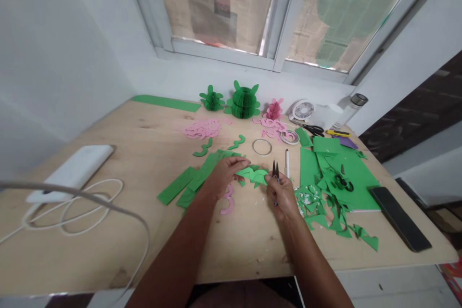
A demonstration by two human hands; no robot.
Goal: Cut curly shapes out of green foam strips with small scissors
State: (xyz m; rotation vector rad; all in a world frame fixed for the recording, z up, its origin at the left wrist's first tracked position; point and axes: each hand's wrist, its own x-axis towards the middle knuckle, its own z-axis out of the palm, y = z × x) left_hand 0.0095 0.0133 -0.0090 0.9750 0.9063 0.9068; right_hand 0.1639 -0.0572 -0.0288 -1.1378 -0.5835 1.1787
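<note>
Both hands are over the middle of the table (151,245), set apart, with one green wavy paper piece (250,173) stretched between them. The left hand (226,171) pinches its left end; the right hand (284,193) pinches its right end and also retains a pair of scissors (275,170), blades pointing away from the person. The piece is held above the table; whether it is one layer or several cannot be confirmed. Below it, near the left forearm, lies a pink wavy cutout (227,202), partly covered. Green paper strips (176,186) lie left of the left hand, partly overlapping. Two green wavy cutouts (237,142) lie beyond them, separate from each other. A white pen (287,160) lies just beyond the right hand, near a thin ring (262,140). Green paper scraps (337,224) are scattered to the right, beside a dark phone (400,219).
</note>
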